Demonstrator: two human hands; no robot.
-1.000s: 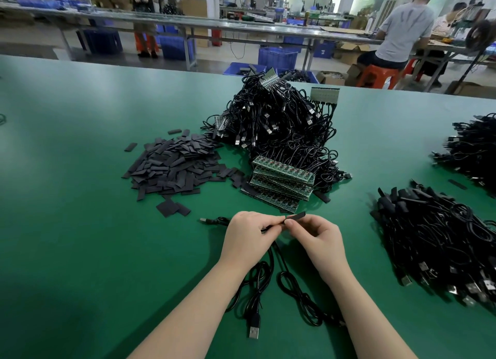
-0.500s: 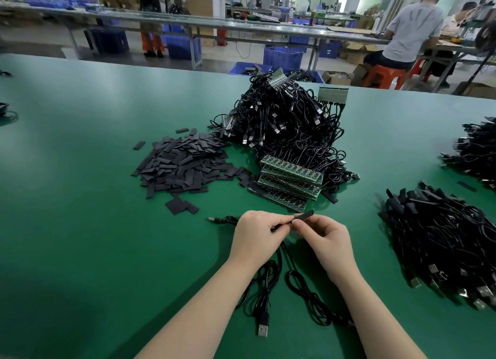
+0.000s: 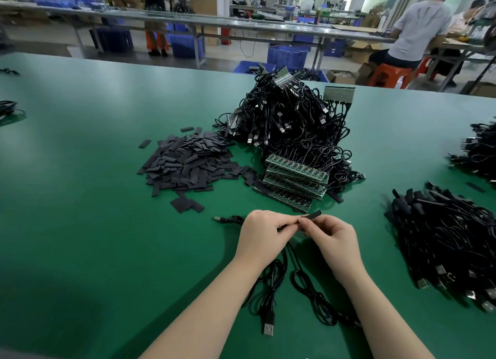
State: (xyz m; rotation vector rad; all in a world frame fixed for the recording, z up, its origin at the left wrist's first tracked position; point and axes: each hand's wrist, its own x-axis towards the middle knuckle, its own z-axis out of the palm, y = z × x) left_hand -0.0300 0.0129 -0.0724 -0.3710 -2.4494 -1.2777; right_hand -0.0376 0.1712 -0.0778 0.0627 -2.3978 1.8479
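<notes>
Head view: your left hand (image 3: 264, 234) pinched the cable (image 3: 269, 317) just behind its end and your right hand (image 3: 334, 238) pinched the sleeve (image 3: 312, 214) between thumb and forefinger, both grips narrow and closed on their parts above the table (image 3: 107, 224). The step was judged best done by holding the cable end straight and sliding the sleeve along it evenly, without buckling. The sleeve lay at the fingertips of both hands, its far end jutting past your right thumb, the cable's loops trailing toward you between the wrists.
</notes>
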